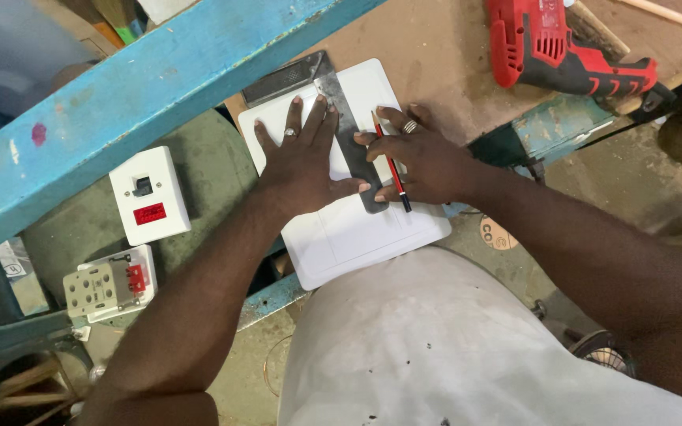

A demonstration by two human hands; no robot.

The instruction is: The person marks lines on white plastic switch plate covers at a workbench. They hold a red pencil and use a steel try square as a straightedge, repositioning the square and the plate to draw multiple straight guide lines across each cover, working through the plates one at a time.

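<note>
The white panel (341,229) at frame centre carries a metal square (349,126): keep your left hand (301,158) splayed flat on it while your right hand (424,162) pinches the red pencil (391,166) tight against its blade.

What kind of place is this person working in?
Probably a workshop. A red power drill lies on a worn wooden bench, and the left hand presses a metal square onto a white panel while the right hand holds a pencil.

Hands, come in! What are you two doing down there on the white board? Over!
Left hand flat, pinning metal square on white panel. Right hand holds red pencil against the blade. Nothing in the way. Over.
</note>
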